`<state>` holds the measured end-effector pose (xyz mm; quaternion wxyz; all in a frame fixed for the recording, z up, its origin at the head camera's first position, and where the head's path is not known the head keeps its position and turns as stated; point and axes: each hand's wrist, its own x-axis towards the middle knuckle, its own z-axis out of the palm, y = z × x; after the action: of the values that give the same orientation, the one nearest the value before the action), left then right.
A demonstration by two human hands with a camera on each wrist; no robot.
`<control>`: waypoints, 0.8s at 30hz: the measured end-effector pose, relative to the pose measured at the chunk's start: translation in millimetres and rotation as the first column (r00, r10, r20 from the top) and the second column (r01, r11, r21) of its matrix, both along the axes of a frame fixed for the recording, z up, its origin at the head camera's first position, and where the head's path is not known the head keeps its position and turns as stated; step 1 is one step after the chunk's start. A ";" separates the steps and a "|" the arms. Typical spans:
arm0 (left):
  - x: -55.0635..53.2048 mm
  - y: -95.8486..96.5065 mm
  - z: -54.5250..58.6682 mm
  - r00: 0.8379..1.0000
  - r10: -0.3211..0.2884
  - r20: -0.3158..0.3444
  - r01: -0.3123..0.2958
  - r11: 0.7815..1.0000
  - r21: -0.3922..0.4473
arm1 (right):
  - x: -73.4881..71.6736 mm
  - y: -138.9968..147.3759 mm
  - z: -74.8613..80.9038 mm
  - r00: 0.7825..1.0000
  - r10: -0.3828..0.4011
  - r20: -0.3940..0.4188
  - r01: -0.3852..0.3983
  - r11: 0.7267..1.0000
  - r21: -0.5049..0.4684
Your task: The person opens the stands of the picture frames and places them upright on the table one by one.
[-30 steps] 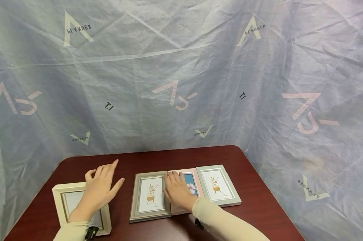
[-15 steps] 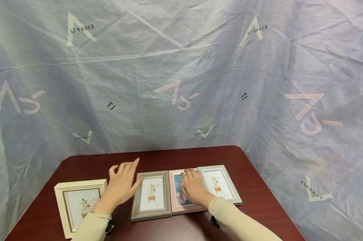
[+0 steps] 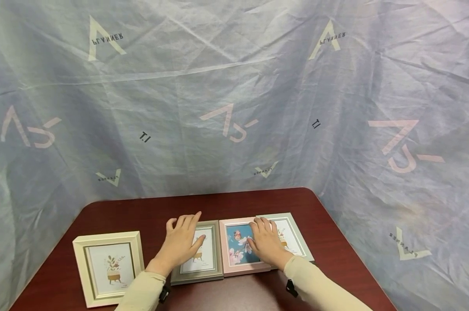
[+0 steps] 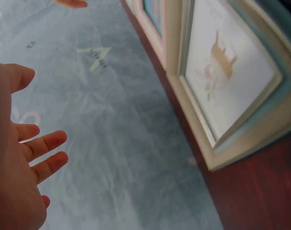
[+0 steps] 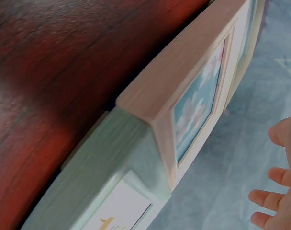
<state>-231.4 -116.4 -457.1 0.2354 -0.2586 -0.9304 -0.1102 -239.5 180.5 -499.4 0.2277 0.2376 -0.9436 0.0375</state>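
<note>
My left hand (image 3: 180, 244) hovers over a grey-brown picture frame (image 3: 217, 250), its fingers loosely spread and holding nothing. In the left wrist view, a gap separates the fingers from that frame (image 4: 203, 139). To its right, a pink picture frame (image 3: 238, 248) with a blossom print sits edge to edge with it. My right hand (image 3: 268, 242) is above the seam between the pink frame and a pale green picture frame (image 3: 298, 237), covering part of both. In the right wrist view, the fingers (image 5: 267, 199) appear apart from the frames.
A cream picture frame (image 3: 111, 270) with a potted-plant print is on the left of the dark red table (image 3: 172, 205), apart from the row. Grey printed cloth (image 3: 203, 160) hangs behind and along both sides of the table.
My left hand has moved right, from over the cream frame to over the grey-brown one. The right hand has moved right along the row, from the pink frame towards the pale green one.
</note>
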 end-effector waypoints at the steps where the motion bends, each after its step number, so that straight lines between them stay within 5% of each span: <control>1: 0.0 1.4 -2.4 1.000 -0.003 0.003 0.003 1.000 0.000 | 0.3 1.2 -0.5 1.000 -0.002 -0.001 0.002 1.000 0.001; 16: -7.8 10.7 -9.9 1.000 0.002 0.030 -0.003 1.000 0.020 | -0.3 3.2 -1.9 1.000 0.009 0.012 -0.009 1.000 -0.015; 24: -21.2 14.0 -14.6 0.993 0.044 0.106 -0.048 0.998 0.028 | -11.1 -3.0 -2.4 0.999 0.034 0.017 -0.034 0.999 -0.006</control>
<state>-252.6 -102.3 -471.6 0.1924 -0.2273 -0.9454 -0.1325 -250.7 177.5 -501.8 0.2196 0.2528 -0.9411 0.0460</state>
